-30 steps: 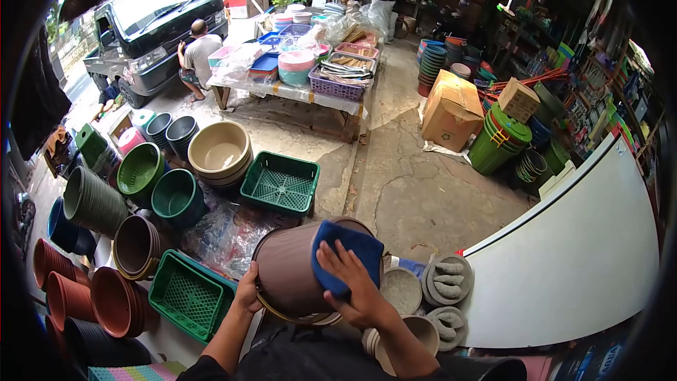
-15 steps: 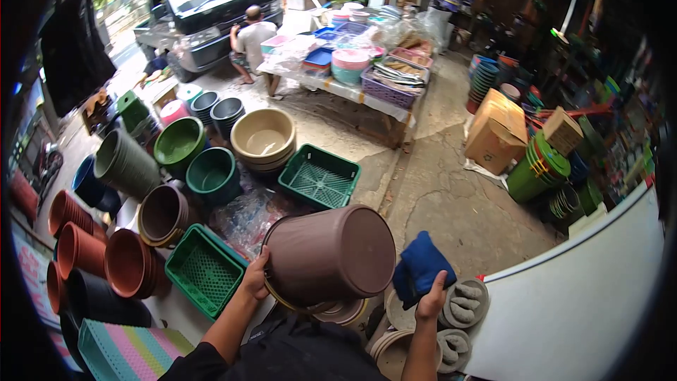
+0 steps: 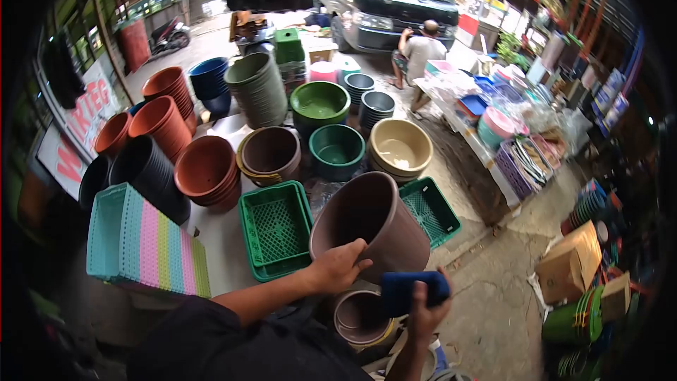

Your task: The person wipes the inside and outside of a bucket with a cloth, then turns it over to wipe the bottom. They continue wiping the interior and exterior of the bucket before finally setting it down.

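Note:
A brown plastic bucket (image 3: 405, 240) is tilted in front of me, its dark mouth turned up and to the left. My left hand (image 3: 338, 267) grips it at the near side of the rim. In my right hand (image 3: 429, 307) is a folded dark blue cloth (image 3: 405, 292), held with the thumb over it, close to the bucket's lower side. Below the bucket stands another brown bucket (image 3: 345, 310), partly hidden by my arm. A green basket (image 3: 247, 229) lies left of my left hand, and a second green basket (image 3: 451, 229) sits behind the bucket.
Stacked terracotta pots (image 3: 204, 169), a green basin (image 3: 337, 152) and a beige basin (image 3: 400, 147) stand beyond. A striped pastel basket (image 3: 159, 240) is at left. To the right are a goods table (image 3: 504, 187) and a cardboard box (image 3: 568, 264). A person (image 3: 425, 49) crouches near a truck (image 3: 395, 10).
My view has swung left. The bucket has turned from showing its base to showing its mouth. My right hand has brought the blue cloth in close to the bucket.

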Action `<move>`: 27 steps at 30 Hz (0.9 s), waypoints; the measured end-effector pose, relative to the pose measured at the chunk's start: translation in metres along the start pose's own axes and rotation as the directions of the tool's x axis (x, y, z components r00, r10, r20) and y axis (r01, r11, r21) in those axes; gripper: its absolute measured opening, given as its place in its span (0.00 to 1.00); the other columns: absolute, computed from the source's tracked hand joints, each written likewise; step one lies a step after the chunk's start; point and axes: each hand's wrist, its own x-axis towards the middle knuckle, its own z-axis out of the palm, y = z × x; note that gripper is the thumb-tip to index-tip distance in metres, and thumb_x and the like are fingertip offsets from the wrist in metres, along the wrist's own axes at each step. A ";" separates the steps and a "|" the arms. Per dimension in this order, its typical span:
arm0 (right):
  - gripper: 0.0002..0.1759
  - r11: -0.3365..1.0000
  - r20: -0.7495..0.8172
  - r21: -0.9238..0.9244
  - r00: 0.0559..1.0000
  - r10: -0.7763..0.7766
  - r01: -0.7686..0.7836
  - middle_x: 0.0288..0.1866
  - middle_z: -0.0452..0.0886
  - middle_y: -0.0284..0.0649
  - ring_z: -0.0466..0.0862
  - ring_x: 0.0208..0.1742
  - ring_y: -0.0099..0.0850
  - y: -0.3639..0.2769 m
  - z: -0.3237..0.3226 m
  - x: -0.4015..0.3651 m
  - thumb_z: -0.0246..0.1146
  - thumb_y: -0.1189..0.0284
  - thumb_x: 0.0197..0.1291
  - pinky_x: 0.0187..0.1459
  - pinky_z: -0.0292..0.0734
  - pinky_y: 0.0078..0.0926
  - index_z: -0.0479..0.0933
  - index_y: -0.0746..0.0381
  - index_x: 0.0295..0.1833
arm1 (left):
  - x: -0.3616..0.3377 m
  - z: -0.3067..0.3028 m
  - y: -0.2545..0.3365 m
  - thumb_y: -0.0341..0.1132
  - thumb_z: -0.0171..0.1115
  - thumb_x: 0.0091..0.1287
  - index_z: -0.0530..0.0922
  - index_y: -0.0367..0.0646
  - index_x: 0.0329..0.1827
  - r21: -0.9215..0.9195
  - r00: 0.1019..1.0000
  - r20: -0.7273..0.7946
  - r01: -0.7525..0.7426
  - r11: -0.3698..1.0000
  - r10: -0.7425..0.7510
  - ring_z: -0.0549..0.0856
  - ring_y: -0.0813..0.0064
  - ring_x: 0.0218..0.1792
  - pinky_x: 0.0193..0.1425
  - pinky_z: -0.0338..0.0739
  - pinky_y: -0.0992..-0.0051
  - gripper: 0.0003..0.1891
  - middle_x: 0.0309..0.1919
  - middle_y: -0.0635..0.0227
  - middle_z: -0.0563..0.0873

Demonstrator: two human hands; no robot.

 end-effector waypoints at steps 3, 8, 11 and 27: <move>0.39 0.999 0.211 0.016 0.977 -0.033 0.031 0.61 0.75 0.48 0.77 0.59 0.36 -0.021 0.064 0.018 0.76 0.65 0.53 0.62 0.70 0.32 0.68 0.70 0.67 | -0.006 -0.010 0.001 0.34 0.58 0.69 0.69 0.38 0.45 0.101 0.997 -0.075 -0.008 0.995 0.016 0.81 0.43 0.42 0.44 0.74 0.53 0.11 0.36 0.48 0.81; 0.39 0.999 0.396 -0.040 0.918 0.028 -0.013 0.58 0.77 0.47 0.78 0.57 0.34 -0.036 0.134 0.056 0.76 0.68 0.52 0.60 0.72 0.30 0.68 0.72 0.66 | -0.012 -0.036 -0.009 0.27 0.57 0.58 0.71 0.39 0.47 0.239 0.988 -0.125 -0.060 0.969 0.092 0.82 0.49 0.41 0.45 0.76 0.56 0.14 0.36 0.54 0.81; 0.37 1.000 0.454 -0.008 0.890 0.031 -0.030 0.56 0.78 0.46 0.79 0.54 0.31 -0.033 0.168 0.063 0.73 0.74 0.52 0.58 0.73 0.27 0.68 0.72 0.66 | -0.012 -0.056 -0.022 0.28 0.59 0.57 0.72 0.39 0.48 0.328 0.983 -0.169 -0.012 0.945 0.071 0.83 0.52 0.41 0.45 0.76 0.59 0.15 0.38 0.56 0.82; 0.36 0.856 0.550 0.297 0.809 0.208 -0.423 0.57 0.76 0.47 0.79 0.55 0.34 0.026 0.347 0.131 0.61 0.78 0.51 0.60 0.73 0.29 0.63 0.71 0.69 | -0.047 -0.143 -0.220 0.61 0.69 0.60 0.54 0.42 0.73 -0.649 0.258 -0.719 0.083 0.756 -0.645 0.70 0.62 0.61 0.66 0.65 0.60 0.49 0.54 0.60 0.71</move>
